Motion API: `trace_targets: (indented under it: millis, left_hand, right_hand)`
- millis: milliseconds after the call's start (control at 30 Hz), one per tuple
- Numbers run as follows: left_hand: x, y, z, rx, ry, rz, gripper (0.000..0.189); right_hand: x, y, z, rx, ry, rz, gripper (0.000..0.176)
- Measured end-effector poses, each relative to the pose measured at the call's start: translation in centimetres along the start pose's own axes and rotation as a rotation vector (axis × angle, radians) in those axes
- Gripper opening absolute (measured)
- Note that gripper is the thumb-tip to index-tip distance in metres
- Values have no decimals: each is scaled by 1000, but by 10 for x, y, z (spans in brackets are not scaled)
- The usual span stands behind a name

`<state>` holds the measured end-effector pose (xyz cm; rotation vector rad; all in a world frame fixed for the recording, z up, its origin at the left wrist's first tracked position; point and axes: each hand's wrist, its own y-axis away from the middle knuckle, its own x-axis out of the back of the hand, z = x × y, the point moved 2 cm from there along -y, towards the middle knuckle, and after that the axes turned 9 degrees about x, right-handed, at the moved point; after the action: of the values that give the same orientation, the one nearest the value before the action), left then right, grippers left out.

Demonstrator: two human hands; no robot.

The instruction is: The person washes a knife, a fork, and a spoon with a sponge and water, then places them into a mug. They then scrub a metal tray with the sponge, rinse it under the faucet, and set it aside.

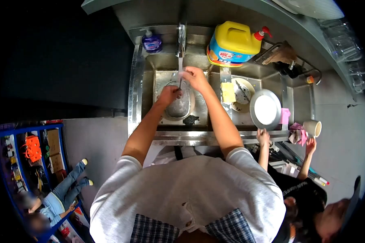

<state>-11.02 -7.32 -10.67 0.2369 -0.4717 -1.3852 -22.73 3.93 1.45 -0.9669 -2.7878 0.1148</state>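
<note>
Water runs from the faucet (181,42) into the left sink basin (150,87). Under the stream, my left hand (170,95) and my right hand (195,78) are close together with fingers pinched. Between them is a thin, dark, stick-like utensil (181,83), its exact kind blurred by the water. Beneath my hands a rounded, clear-looking container (177,108) sits in the basin. A dark scrubbing pad (190,120) lies at its near right side.
Purple soap bottle (151,42) and yellow detergent jug (233,44) stand behind the sink. The right basin holds a yellow sponge (228,92), a dirty plate (242,97) and a metal-rimmed white dish (265,108). At right, a co-worker's hands touch the dish's edge and a mug (312,128).
</note>
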Motion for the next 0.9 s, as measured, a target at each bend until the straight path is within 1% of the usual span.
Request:
trace_targets:
  millis: [33,67,100,167,200,267,367,400,467,500,533,567,600,633,667,700,733,800,833,867,900]
  left_hand:
    - [3,-6,7,-36,-154,52,14]
    - [5,-9,14,-99,-123,45,15]
    - [6,-12,20,-109,-167,47,15]
    - [10,-19,30,-130,-258,58,16]
    - [12,-26,28,-142,-308,85,17]
    - [12,-28,35,-132,-335,72,18]
    - [11,-29,34,-108,-347,58,18]
    - [12,-31,34,-101,-349,56,18]
    - [8,-41,17,-198,-152,49,18]
    - [8,-46,7,-244,-53,46,18]
    - [11,-35,26,-356,-227,54,17]
    - [12,-37,24,-367,-204,74,18]
    - [12,-39,20,-376,-180,95,18]
    - [11,-38,17,-383,-155,116,18]
    - [13,-31,21,-259,-82,67,18]
    - [14,-28,24,-243,-174,80,17]
    - [14,-29,25,-227,-268,93,15]
    - [13,-25,33,-198,-421,123,15]
    - [14,-27,32,-200,-407,126,15]
    - [12,-30,28,-201,-391,126,16]
    - [10,-30,22,-201,-369,125,16]
  right_hand:
    - [4,1,-5,20,80,-6,12]
    - [4,-2,-6,64,131,6,14]
    - [8,0,-9,59,185,-1,14]
    - [10,0,-44,55,291,-15,14]
    - [11,-2,-42,80,286,-6,14]
    - [11,-7,-34,129,279,11,15]
    - [12,-17,-27,191,411,-74,13]
    - [12,-20,-25,171,352,-139,13]
    - [19,-25,-25,132,234,-271,14]
    - [26,-27,-22,-58,-38,-265,15]
    - [38,-35,-17,-72,20,-184,16]
    - [47,-48,-2,-83,76,-106,19]
    - [51,-61,13,-54,290,75,26]
    - [45,-64,-7,-7,558,161,26]
    - [41,-79,14,-3,623,94,26]
    - [35,-94,35,3,685,28,25]
    - [27,-95,13,-87,903,-12,29]
    - [28,-113,30,-62,985,-123,24]
    - [32,-123,38,-53,1026,-175,21]
    - [36,-132,40,-63,1050,-174,16]
    - [44,-135,41,-28,957,-13,16]
